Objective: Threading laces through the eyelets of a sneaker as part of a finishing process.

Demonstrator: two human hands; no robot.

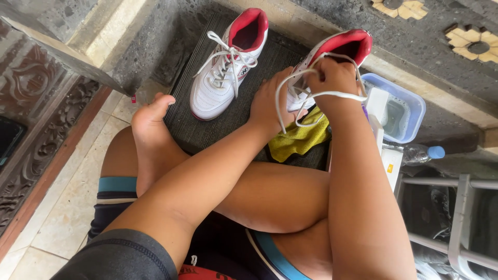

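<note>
A person sits cross-legged on a tiled floor (pixel 67 207), looking down at a dark ribbed mat (pixel 207 129) that carries two white sneakers with red linings. Toward the mat's left edge, beyond a bare foot (pixel 150 124), stands the left sneaker (pixel 223 72), its lace (pixel 228 57) threaded through the eyelets with loose ends lying across the tongue, not tied. Toward the mat's right edge stands the right sneaker (pixel 337 49), only partly laced. The left hand (pixel 270 103) rests flat against its toe end, steadying it. The right hand (pixel 332 78) is clenched around the white shoelace (pixel 321 95), long slack loops hanging out. A yellow cloth (pixel 298 137) lies under this shoe. Past the mat's right edge sits a blue tub (pixel 415 111). Lacing looks unfinished.
</note>
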